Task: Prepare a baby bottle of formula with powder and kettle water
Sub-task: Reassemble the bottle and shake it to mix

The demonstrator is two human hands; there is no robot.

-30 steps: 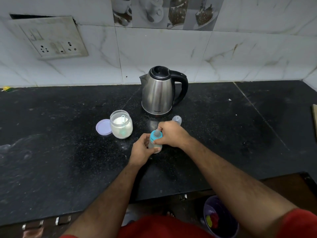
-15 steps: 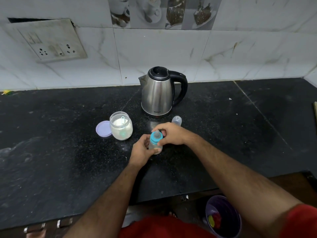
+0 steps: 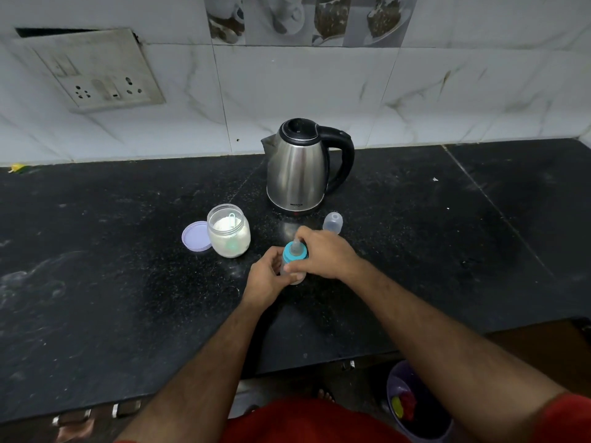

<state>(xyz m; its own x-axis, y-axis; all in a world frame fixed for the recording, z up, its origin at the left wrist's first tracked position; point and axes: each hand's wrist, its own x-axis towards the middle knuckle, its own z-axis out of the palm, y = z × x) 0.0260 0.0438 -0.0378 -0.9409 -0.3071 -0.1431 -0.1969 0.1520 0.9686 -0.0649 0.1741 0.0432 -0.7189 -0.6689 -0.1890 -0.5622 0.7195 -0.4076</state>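
A small baby bottle (image 3: 295,277) stands on the black counter (image 3: 128,282), topped by a teal collar with a teat (image 3: 295,251). My left hand (image 3: 267,276) wraps the bottle's body from the left. My right hand (image 3: 323,254) grips the teal collar from the right, thumb in front. Behind stands a steel kettle (image 3: 299,174) with a black lid and handle. To the left, an open glass jar (image 3: 228,231) holds white powder and a scoop. The bottle's clear cap (image 3: 332,222) rests right of the kettle's base.
The jar's lilac lid (image 3: 195,235) lies flat beside the jar. A socket plate (image 3: 96,71) is on the tiled wall at the back left. Below the counter's front edge, at the right, stands a purple bucket (image 3: 415,407).
My right hand's fingers have shifted around the teal collar, from covering it to gripping its side. The bottle and my left hand stay in place.
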